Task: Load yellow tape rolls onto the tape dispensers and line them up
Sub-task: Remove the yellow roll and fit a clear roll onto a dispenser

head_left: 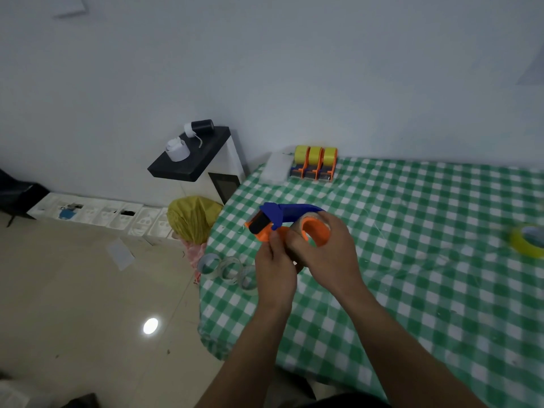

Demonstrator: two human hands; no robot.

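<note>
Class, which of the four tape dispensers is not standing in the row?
The dispenser gripped by the left hand and right hand; the other three stand side by side at the far edge of the table.

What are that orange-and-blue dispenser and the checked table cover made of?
Dispenser: seemingly moulded plastic, fairly matte; solid bright colour and smooth rounded edges suggest it. Cover: thin cloth or vinyl, I cannot tell which; it creases and drapes over the edge with little shine.

loaded dispensers (314, 163) behind held dispenser (282, 222)
</note>
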